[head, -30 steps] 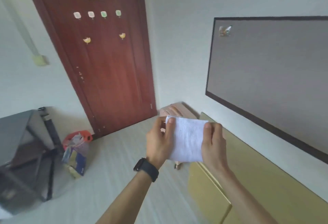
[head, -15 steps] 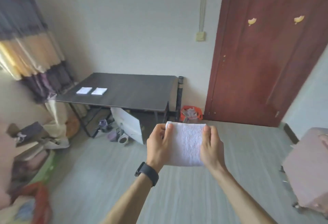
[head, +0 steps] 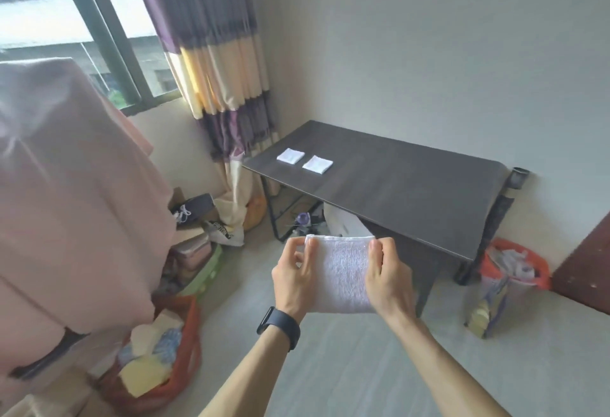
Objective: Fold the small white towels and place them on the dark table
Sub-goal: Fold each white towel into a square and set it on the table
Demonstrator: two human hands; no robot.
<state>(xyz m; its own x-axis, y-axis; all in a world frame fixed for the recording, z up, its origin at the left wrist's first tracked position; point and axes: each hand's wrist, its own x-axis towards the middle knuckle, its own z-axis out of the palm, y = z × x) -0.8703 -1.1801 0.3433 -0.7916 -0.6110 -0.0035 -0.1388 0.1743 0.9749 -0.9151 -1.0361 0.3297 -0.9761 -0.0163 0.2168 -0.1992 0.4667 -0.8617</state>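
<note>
I hold a folded small white towel (head: 341, 271) up in front of me over the floor. My left hand (head: 295, 279) pinches its left edge, and my right hand (head: 388, 279) pinches its right edge. The dark table (head: 412, 192) stands ahead against the wall. Two folded white towels lie side by side near its left end, one (head: 290, 156) further left and the other (head: 317, 164) beside it. The towel in my hands is short of the table's front edge.
A pink covered object (head: 66, 185) fills the left. A red bag (head: 158, 364) of cloths sits on the floor by it. Boxes and bags crowd under the striped curtain (head: 214, 53). An orange bin (head: 515, 268) stands right of the table, next to a brown door (head: 584, 271).
The view has swung left from the door to the table and window. The table is now closer. Both hands keep holding the folded towel the same way.
</note>
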